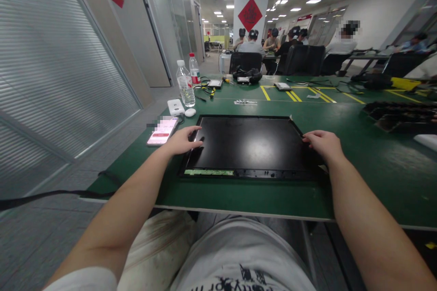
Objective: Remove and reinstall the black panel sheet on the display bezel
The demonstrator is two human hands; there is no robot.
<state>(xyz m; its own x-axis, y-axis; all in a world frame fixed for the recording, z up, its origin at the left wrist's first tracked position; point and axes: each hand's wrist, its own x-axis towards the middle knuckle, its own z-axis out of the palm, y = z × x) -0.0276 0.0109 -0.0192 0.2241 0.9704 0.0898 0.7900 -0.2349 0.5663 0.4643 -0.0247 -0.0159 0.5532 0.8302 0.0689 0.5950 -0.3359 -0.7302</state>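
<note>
Screen panel (pixel 249 145): black and glossy, lying flat on the green table (pixel 358 159) near its front edge, straight ahead of the person; a thin green strip runs along its near-left rim
Left hand (pixel 182 141): palm down on the panel's left edge, fingers stretched over the rim – resting loose, not closed round it
Right hand (pixel 322 144): palm down on the panel's right edge, fingertips on the rim, likewise slack
Phone (pixel 163 131): lit, pink screen, just left of the left hand
Bottles: a clear water bottle (pixel 186 84) behind the phone, a red-labelled bottle (pixel 194 69) further back
Background: seated people at far desks – well apart from the hands
</note>
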